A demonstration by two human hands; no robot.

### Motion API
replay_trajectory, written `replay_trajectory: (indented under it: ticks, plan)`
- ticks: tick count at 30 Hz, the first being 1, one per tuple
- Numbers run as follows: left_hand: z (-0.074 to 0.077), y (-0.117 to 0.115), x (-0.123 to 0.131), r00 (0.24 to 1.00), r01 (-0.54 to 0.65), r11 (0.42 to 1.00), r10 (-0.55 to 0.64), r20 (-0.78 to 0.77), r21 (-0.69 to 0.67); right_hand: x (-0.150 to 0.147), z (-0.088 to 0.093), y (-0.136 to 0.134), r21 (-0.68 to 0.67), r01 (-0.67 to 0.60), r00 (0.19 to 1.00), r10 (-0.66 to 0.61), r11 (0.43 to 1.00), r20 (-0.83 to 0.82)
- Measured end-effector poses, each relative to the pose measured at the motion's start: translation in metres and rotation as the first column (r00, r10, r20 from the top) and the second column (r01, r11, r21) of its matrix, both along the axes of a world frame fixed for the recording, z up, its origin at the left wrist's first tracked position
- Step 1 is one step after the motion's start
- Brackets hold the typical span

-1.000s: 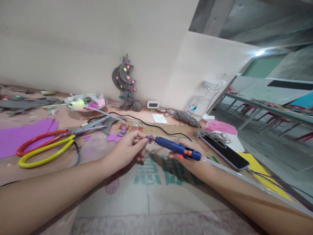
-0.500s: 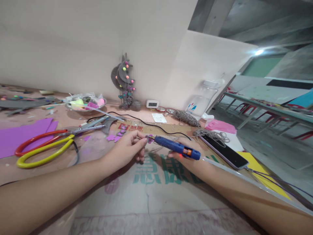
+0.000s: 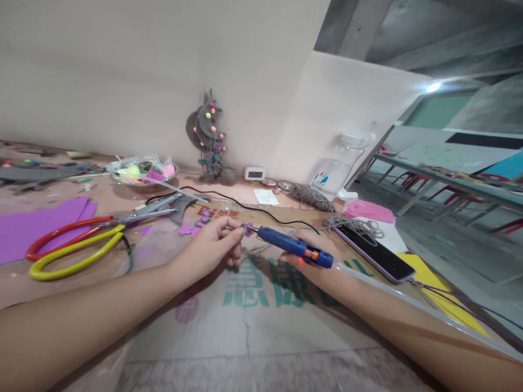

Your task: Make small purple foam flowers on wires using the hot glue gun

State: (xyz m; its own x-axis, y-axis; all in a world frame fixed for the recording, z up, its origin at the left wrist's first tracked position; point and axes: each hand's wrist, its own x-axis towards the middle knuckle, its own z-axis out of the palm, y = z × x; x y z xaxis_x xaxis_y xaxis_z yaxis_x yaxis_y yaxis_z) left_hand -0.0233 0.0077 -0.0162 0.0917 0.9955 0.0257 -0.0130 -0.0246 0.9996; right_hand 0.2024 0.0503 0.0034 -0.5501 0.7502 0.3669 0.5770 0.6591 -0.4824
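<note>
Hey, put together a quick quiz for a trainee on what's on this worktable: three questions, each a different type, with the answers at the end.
1. True or false: the blue glue gun in the right hand has its metal tip pointing toward the left hand.

2. Multiple choice: what colors are the scissor handles?
A) Both green
B) One red, one yellow
C) Both black

3. Short answer: what tangled thing lies partly over the phone?

Key:
1. True
2. B
3. The gray cord
</note>
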Motion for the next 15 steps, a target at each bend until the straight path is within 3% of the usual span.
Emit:
replay_trajectory:
  ticks: [5, 9, 15]
  plan:
    - [0.001, 0.001, -0.001, 1.000, -0.005, 1.000, 0.005, 0.005, -0.013, 0.002, 0.005, -0.003, -0.098, -0.016, 0.995, 0.006, 0.995, -0.103]
    - [-0.001, 0.001, 0.000, 1.000, 0.005, 1.000, -0.005, -0.007, -0.003, 0.005, 0.021, -0.002, -0.197, -0.004, 0.985, -0.030, 0.980, -0.169]
    - [0.001, 0.000, 0.003, 0.997, -0.012, 0.999, 0.015, -0.075, 0.035, 0.015, 0.044, 0.030, -0.133, 0.103, 0.971, -0.129, 0.986, -0.201]
